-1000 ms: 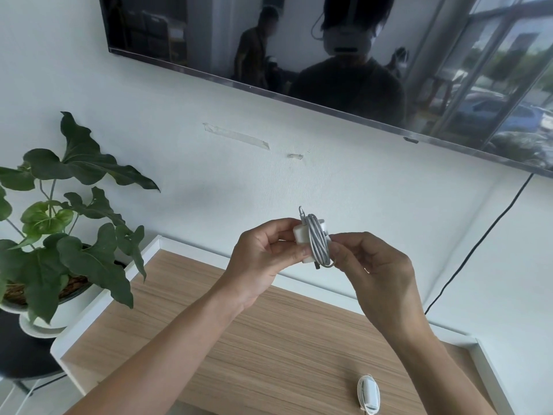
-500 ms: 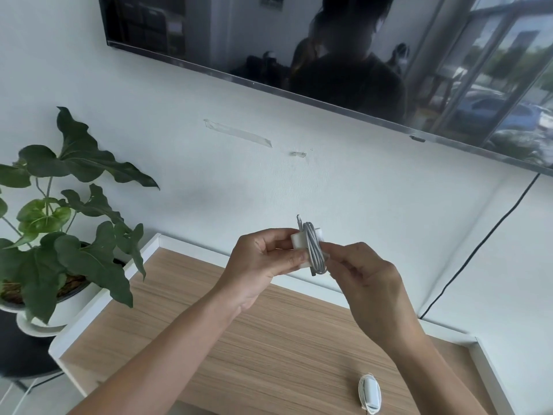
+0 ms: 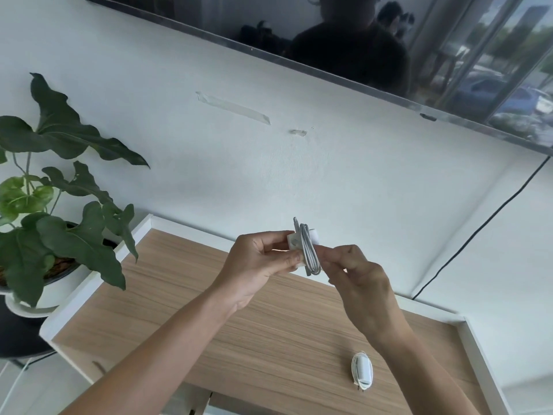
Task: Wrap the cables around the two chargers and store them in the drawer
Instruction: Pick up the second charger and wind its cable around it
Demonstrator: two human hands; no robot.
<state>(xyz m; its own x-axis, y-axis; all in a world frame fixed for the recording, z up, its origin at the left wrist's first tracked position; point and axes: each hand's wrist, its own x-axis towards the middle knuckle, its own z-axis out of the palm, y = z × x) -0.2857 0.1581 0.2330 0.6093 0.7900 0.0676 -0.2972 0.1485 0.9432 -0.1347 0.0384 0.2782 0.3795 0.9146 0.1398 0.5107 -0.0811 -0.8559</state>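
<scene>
two hands (image 3: 260, 265) (image 3: 359, 283) around one white cable-wound charger block (image 3: 303, 248)

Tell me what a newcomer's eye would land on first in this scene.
First, the two hands raised above the wooden tabletop: the left hand grips a white charger bound in cable, and the right hand pinches the coil. A second wrapped charger lies near the table's right front. A leafy potted plant stands at the left.
</scene>
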